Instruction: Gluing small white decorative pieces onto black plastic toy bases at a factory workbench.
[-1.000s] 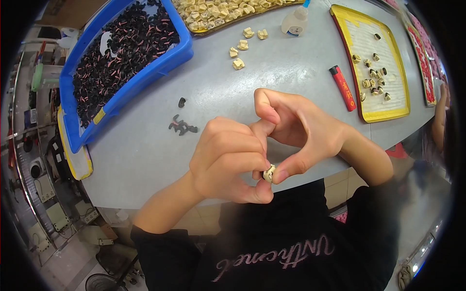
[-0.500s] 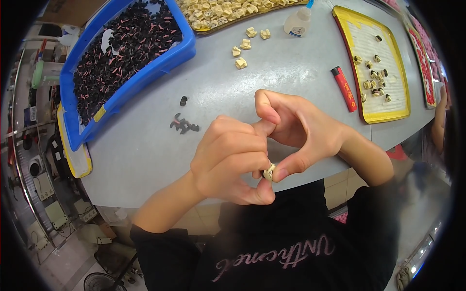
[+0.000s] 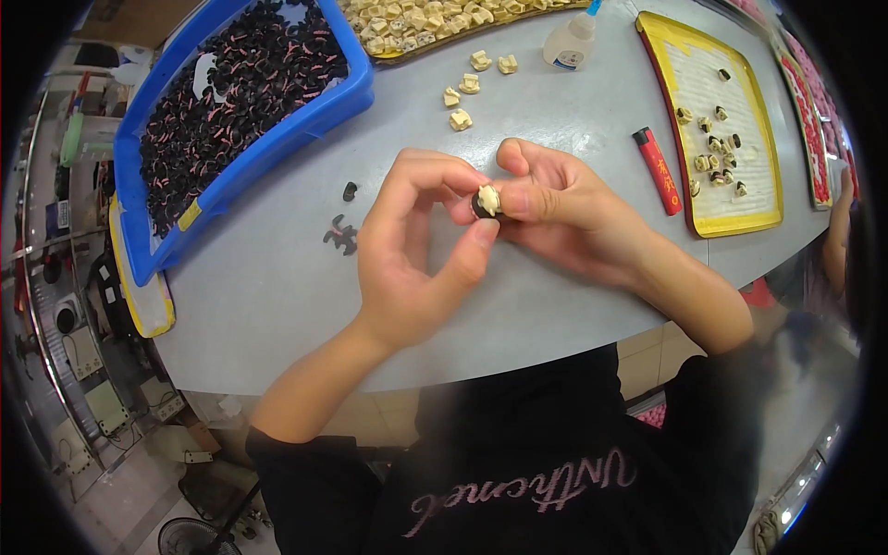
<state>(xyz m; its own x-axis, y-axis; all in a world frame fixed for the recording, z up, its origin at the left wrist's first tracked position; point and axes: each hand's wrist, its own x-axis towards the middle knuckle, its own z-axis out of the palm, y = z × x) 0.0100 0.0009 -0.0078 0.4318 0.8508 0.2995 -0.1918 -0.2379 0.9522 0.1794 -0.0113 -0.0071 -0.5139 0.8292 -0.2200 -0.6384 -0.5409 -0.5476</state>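
Between the fingertips of both hands is a small cream-coloured moulded piece point(image 3: 489, 197) with a black part against its lower left side. My left hand point(image 3: 407, 245) pinches the black side with thumb and forefinger. From the right, my right hand point(image 3: 578, 208) grips the cream side between thumb and fingers. Left of my hands, a few black pieces point(image 3: 341, 236) lie in a small cluster on the grey table, with one single black piece point(image 3: 350, 191) just beyond. Farther off, several loose cream pieces point(image 3: 461, 119) lie on the tabletop.
A blue bin point(image 3: 356, 92) full of black and pink pieces stands at left. At the back is a tray heaped with cream pieces point(image 3: 416, 26), beside a clear bottle point(image 3: 568, 44) with a blue tip. A red lighter point(image 3: 657, 171) lies by a yellow-rimmed tray point(image 3: 740, 225) holding several cream-and-black pieces.
Both hands have risen away from the table's near edge, carrying the piece and turning it so its cream and black sides show. The left hand no longer covers the fingers of the right.
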